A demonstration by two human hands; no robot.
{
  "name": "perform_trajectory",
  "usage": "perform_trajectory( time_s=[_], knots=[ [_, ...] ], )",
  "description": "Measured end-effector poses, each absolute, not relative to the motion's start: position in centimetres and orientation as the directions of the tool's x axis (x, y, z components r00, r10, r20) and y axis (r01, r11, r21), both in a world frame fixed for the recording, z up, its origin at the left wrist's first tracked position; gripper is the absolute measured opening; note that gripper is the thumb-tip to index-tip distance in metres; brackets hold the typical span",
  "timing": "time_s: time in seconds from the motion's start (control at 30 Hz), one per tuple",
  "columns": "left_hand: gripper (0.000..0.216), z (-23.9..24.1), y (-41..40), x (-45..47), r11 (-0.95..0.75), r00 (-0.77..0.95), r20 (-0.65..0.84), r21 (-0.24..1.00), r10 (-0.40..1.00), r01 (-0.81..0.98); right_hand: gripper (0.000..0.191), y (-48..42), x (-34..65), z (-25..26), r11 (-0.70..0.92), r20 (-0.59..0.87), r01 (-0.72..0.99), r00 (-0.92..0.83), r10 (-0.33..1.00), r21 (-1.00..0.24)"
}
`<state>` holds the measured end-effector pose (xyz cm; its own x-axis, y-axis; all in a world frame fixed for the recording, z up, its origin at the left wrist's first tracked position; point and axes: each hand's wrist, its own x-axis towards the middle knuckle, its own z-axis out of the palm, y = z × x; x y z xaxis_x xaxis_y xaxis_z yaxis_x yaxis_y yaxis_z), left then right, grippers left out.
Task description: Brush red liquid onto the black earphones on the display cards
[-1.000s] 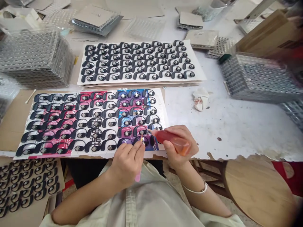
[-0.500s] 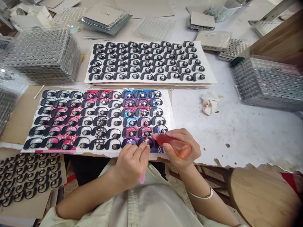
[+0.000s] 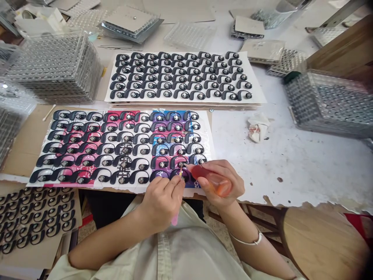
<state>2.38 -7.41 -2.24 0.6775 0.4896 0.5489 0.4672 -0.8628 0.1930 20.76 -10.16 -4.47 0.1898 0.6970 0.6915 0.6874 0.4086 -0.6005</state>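
Observation:
My left hand (image 3: 161, 200) is closed around a slim tool with a pink end (image 3: 175, 220) and a thin yellow tip. What kind of tool it is I cannot make out. In my right hand (image 3: 225, 182) lies a small clear squeeze bottle (image 3: 214, 179) of red-orange liquid, tilted with its nozzle to the left. Both tips meet near one black ear-hook earphone piece (image 3: 181, 163) toward the front right of a printed sheet (image 3: 97, 165). Rows of similar pieces with round silver centres cover that sheet. My left hand partly hides the front row.
Behind it lies a white board (image 3: 256, 95) with more rows of earphone pieces. Stacks of clear trays (image 3: 52, 66) rise at left and right (image 3: 323, 105). A crumpled stained tissue (image 3: 258, 127) and a cotton swab (image 3: 49, 112) lie on the table. A wooden stool (image 3: 323, 245) stands below right.
My right hand and the bottle have shifted very slightly to the left. My left hand stays almost where it was, and both still hold the same things.

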Motion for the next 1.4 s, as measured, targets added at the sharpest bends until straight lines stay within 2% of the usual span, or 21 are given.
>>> perform_trajectory(
  time_s=[0.4, 0.7, 0.9, 1.07, 1.2, 1.4],
  knots=[
    [0.017, -2.3, -7.4, 2.4, -0.862, 0.679, 0.543, 0.203, 0.494, 0.465, 0.022, -10.3, 20.8, -4.5, 0.393, 0.709, 0.711, 0.208, 0.674, -0.583],
    [0.021, -2.3, -7.3, 2.2, -0.867, 0.682, 0.545, 0.213, 0.488, 0.450, 0.022, -10.5, 20.8, -4.5, 0.387, 0.693, 0.686, 0.240, 0.679, -0.616],
    [0.017, -2.9, -7.2, 1.9, -0.848, 0.640, 0.558, 0.302, 0.528, 0.435, 0.020, -10.6, 20.7, -4.5, 0.376, 0.691, 0.689, 0.252, 0.677, -0.620],
    [0.022, -2.6, -5.9, 0.5, -0.830, 0.534, 0.636, 0.397, 0.557, 0.393, 0.019, -10.6, 20.7, -4.6, 0.384, 0.693, 0.681, 0.255, 0.674, -0.624],
    [0.023, -2.7, -5.0, -0.5, -0.809, 0.443, 0.685, 0.417, 0.579, 0.414, 0.020, -10.7, 20.8, -4.7, 0.391, 0.702, 0.681, 0.257, 0.664, -0.619],
    [0.027, -3.5, -5.7, -0.4, -0.819, 0.469, 0.672, 0.442, 0.572, 0.365, 0.020, -10.7, 20.8, -4.5, 0.396, 0.716, 0.697, 0.242, 0.655, -0.598]
  ],
)
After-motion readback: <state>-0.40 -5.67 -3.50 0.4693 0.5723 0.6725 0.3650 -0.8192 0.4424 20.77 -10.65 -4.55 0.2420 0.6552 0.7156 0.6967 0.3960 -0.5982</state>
